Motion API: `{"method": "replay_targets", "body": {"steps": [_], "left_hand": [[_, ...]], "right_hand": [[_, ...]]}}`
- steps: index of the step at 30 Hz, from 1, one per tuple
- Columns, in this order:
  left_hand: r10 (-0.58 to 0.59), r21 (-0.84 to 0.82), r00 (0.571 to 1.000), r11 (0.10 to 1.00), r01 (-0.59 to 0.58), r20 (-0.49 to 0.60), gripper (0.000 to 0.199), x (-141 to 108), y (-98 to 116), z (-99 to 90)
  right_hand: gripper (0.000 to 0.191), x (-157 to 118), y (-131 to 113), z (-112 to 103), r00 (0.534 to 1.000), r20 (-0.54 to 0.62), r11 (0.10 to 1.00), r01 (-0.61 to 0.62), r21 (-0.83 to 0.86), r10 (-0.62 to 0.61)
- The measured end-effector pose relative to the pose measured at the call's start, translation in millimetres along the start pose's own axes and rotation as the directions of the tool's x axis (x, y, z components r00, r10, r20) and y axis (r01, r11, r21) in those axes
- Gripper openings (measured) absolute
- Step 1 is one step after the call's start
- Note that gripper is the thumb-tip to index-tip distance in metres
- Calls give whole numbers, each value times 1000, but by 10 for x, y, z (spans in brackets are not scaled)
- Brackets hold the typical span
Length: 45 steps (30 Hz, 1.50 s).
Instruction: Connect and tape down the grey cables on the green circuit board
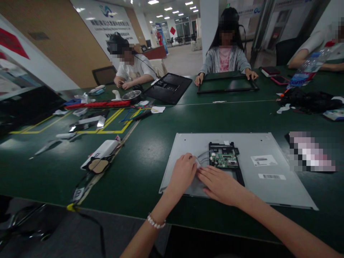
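Note:
A flat grey metal panel [252, 143] lies on the green table, with two white labels on its right part. Near its middle sits a black plastic bracket holding a green circuit board [224, 160]. Grey cables [204, 157] run from the board's left side toward my hands. My left hand [185, 168], a bracelet on its wrist, is closed at the cable ends, its fingers bent; what it grips is too small to make out. My right hand [219, 182] lies beside it, palm down, fingers stretched over the panel below the cables, fingertips near the left hand.
A white battery-like pack [103, 154] with cords lies left; a phone [311, 150] lies right of the panel. Across the table [150, 143], one person's hands hold a black frame [228, 91]; another person sits by a black cover [170, 87]. A bottle [306, 73] stands tilted at right.

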<state>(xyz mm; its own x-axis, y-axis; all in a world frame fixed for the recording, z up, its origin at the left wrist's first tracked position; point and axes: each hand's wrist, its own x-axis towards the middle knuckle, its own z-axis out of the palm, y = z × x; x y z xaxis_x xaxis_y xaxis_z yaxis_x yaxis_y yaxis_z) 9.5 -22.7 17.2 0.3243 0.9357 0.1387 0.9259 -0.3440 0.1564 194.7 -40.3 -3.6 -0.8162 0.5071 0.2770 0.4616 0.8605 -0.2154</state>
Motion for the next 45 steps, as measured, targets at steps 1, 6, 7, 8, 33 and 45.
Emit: {"method": "replay_targets", "body": {"steps": [1, 6, 7, 8, 33, 45], "left_hand": [[-17, 57, 1000, 998, 17, 1, 23, -26, 57, 22], [-93, 204, 995, 975, 84, 33, 34, -80, 232, 126], [-104, 197, 994, 976, 96, 32, 34, -82, 240, 132], [-113, 185, 993, 977, 106, 26, 34, -83, 241, 134], [-203, -21, 978, 979, 203, -48, 36, -87, 193, 99], [-230, -147, 918, 970, 191, -324, 42, -108, 175, 84]], "right_hand": [[48, -12, -14, 1, 1000, 1, 1000, -3, 8, 3], [54, -103, -88, -26, 998, 9, 998, -57, 35, 56], [55, -121, -103, -33, 998, 12, 997, -61, 36, 60], [57, -137, -118, -41, 998, 17, 997, -63, 36, 62], [60, -430, -384, -63, 960, 17, 939, -279, 201, 281], [55, -1401, 176, -476, 718, -118, 718, -640, 274, 686]]}}
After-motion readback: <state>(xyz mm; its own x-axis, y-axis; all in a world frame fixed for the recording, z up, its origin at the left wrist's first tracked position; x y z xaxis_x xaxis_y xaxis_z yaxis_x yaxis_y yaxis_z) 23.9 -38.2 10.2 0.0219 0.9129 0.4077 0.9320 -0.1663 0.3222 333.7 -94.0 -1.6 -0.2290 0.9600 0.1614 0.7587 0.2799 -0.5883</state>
